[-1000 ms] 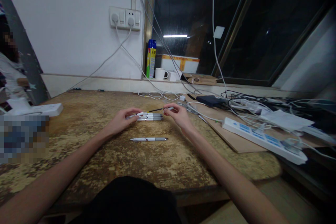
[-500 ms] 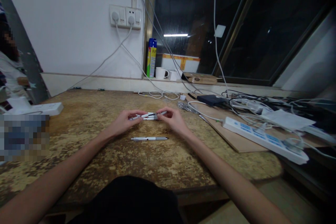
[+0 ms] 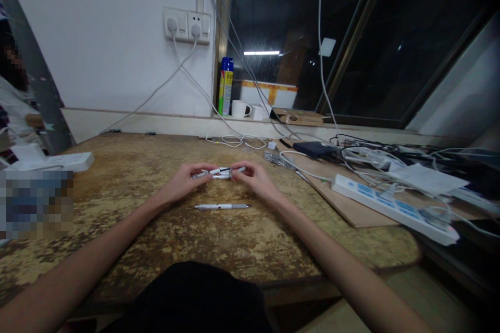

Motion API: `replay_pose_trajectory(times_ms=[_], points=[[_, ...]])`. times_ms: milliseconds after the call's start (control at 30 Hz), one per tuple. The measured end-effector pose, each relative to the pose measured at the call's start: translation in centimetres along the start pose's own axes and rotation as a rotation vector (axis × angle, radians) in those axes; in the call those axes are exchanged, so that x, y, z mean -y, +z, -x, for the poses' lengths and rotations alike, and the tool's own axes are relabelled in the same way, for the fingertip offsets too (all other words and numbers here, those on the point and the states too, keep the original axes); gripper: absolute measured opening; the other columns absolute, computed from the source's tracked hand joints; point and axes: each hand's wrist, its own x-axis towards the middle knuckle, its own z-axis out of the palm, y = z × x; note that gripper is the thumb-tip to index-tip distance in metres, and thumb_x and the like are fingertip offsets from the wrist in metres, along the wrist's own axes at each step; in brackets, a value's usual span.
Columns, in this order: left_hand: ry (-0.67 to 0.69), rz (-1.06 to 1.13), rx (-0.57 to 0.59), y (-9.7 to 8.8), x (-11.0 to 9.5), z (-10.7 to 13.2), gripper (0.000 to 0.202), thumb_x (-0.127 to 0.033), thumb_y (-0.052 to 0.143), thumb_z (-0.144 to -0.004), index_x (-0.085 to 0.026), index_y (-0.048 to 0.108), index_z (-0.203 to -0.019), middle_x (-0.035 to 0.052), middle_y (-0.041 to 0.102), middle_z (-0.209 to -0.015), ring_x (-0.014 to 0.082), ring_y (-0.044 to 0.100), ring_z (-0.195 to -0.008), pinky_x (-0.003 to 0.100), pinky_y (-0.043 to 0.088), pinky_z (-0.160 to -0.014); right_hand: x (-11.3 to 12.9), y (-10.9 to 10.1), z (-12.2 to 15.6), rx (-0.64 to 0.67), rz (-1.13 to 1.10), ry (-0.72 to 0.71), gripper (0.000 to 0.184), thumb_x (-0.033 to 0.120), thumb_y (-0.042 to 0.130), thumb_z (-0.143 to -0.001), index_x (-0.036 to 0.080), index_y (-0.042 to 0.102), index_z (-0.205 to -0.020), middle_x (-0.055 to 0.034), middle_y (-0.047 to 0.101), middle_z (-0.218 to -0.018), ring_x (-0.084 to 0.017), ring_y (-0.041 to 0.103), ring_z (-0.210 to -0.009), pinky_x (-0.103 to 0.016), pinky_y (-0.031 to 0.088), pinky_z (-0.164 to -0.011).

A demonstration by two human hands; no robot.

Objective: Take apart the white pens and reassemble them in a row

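Note:
My left hand [image 3: 183, 181] pinches the white barrel [image 3: 214, 171] of a taken-apart pen between thumb and fingers. Opposite it, the fingertips of my right hand [image 3: 254, 177] close on the pen's shorter grey section [image 3: 241, 169]. A thin dark refill [image 3: 225, 169] bridges the narrow gap between these two parts. Just beneath them, at least one other white pen [image 3: 222, 177] lies on the table, its ends hidden by my fingers. Closer to me, a whole white and grey pen [image 3: 222, 206] rests flat, touched by neither hand.
The worn wooden table [image 3: 164, 250] carries a board [image 3: 344, 203] on the right, with a power strip [image 3: 394, 208] and tangled cables. Another power strip [image 3: 74, 161] sits at left. A spray can [image 3: 225, 88] and mug [image 3: 239, 109] stand on the sill. Someone's sleeve [image 3: 15, 104] shows at far left.
My right hand has shifted slightly left, bringing the grey section nearer the barrel, so less of the dark refill shows. My left hand and the loose pen have hardly moved.

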Motion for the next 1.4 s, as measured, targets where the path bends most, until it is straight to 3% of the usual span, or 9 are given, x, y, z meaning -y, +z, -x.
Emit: replay_pose_trajectory(times_ms=[133,300,633,867,967,1067,1133,1267,1400], points=[[-0.004,-0.009,-0.029,-0.2,-0.4,0.0,0.047,-0.05,0.065,-0.091,-0.018,0.075,-0.124,0.0082,0.077,-0.118,0.0259,0.069,-0.102,0.033,0.049,-0.088,-0.2,-0.2,-0.3,-0.12,-0.025,0.042,0.025,0.034,0.067,-0.085,0.018,0.075,-0.102,-0.0056,0.077,-0.087,-0.02,0.072,-0.083,-0.036,0.056,-0.087],[-0.035,-0.011,-0.019,-0.2,-0.9,0.1,0.049,-0.05,0.064,-0.091,-0.016,0.074,-0.125,0.0091,0.078,-0.107,0.0216,0.067,-0.085,0.029,0.047,-0.074,0.4,-0.9,-0.2,-0.256,-0.051,-0.01,0.027,0.036,0.062,-0.086,0.018,0.073,-0.103,-0.0061,0.077,-0.087,-0.022,0.074,-0.087,-0.039,0.056,-0.092],[-0.056,0.0,0.016,0.0,-1.0,0.2,0.051,-0.051,0.064,-0.09,-0.015,0.073,-0.124,0.0046,0.071,-0.082,0.0174,0.057,-0.07,0.026,0.038,-0.062,1.1,-0.6,0.0,-0.212,-0.041,-0.05,0.024,0.039,0.065,-0.085,0.02,0.071,-0.1,-0.0051,0.076,-0.088,-0.023,0.075,-0.087,-0.04,0.055,-0.093],[-0.036,0.002,0.054,0.2,-0.9,0.2,0.05,-0.051,0.061,-0.093,-0.016,0.072,-0.128,0.003,0.071,-0.078,0.0163,0.056,-0.065,0.026,0.037,-0.06,1.3,0.3,0.3,-0.132,-0.004,-0.08,0.023,0.038,0.072,-0.082,0.02,0.072,-0.097,-0.0044,0.076,-0.09,-0.022,0.073,-0.086,-0.035,0.056,-0.085],[-0.008,-0.016,0.065,0.3,-0.8,0.2,0.048,-0.05,0.059,-0.095,-0.019,0.073,-0.128,0.0057,0.077,-0.092,0.019,0.063,-0.073,0.028,0.044,-0.067,1.5,0.9,0.5,-0.078,0.003,-0.096,0.023,0.038,0.071,-0.084,0.02,0.073,-0.097,-0.0047,0.076,-0.093,-0.021,0.072,-0.088,-0.034,0.055,-0.086],[0.032,0.011,0.062,0.4,-0.7,0.1,0.044,-0.05,0.06,-0.095,-0.02,0.075,-0.125,0.0079,0.077,-0.119,0.0253,0.069,-0.104,0.033,0.049,-0.091,1.6,1.2,0.7,-0.059,0.008,-0.117,0.023,0.038,0.07,-0.086,0.019,0.073,-0.099,-0.0048,0.076,-0.095,-0.02,0.071,-0.089,-0.033,0.055,-0.087],[0.038,0.041,0.066,0.4,-0.7,0.1,0.044,-0.05,0.06,-0.095,-0.021,0.075,-0.125,0.0078,0.075,-0.126,0.0272,0.067,-0.116,0.035,0.046,-0.102,1.7,1.3,0.8,-0.057,0.019,-0.129,0.023,0.038,0.071,-0.086,0.019,0.073,-0.098,-0.005,0.076,-0.096,-0.019,0.071,-0.089,-0.032,0.055,-0.086],[0.028,0.055,0.059,0.5,-1.0,0.2,0.046,-0.052,0.062,-0.093,-0.021,0.075,-0.125,0.0078,0.076,-0.124,0.0281,0.068,-0.114,0.039,0.047,-0.104,2.1,1.2,1.1,-0.049,0.071,-0.143,0.022,0.038,0.069,-0.088,0.019,0.073,-0.099,-0.0052,0.075,-0.096,-0.019,0.071,-0.087,-0.032,0.054,-0.083],[0.011,0.05,0.057,0.5,-1.5,0.3,0.048,-0.053,0.065,-0.09,-0.021,0.076,-0.124,0.0085,0.077,-0.12,0.0283,0.07,-0.108,0.039,0.051,-0.098,2.3,1.1,1.2,-0.029,0.081,-0.142,0.024,0.041,0.069,-0.089,0.02,0.071,-0.101,-0.0045,0.073,-0.094,-0.018,0.069,-0.083,-0.031,0.054,-0.079]])
